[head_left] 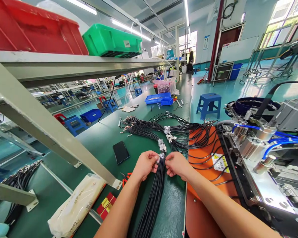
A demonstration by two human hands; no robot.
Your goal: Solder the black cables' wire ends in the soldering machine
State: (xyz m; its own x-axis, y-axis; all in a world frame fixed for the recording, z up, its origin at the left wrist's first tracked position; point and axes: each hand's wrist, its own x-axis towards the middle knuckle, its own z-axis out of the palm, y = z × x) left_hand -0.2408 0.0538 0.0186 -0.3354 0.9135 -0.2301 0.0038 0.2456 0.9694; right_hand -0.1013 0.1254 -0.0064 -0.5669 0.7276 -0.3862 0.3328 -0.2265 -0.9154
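Observation:
A long bundle of black cables (157, 191) runs toward me over the green bench, with white connectors (163, 146) at its far end. Clear plastic wrap or tape (161, 156) sits round it just below those connectors. My left hand (146, 164) is closed at the bundle's left side, thumb and forefinger pinching at the clear wrap. On the other side, my right hand (176, 164) has its fingers curled and pressed together beside the cables; what they hold, if anything, is too small to make out. More black cables (149, 127) with connectors lie beyond.
A phone-like black slab (121, 152) and orange-handled pliers (126, 179) lie left of my hands. Blue trays (159, 99) stand farther back. A machine (260, 148) with an orange plate (203, 158) borders the right. A shelf upright (64, 132) slants down at left beside a white packet (76, 205).

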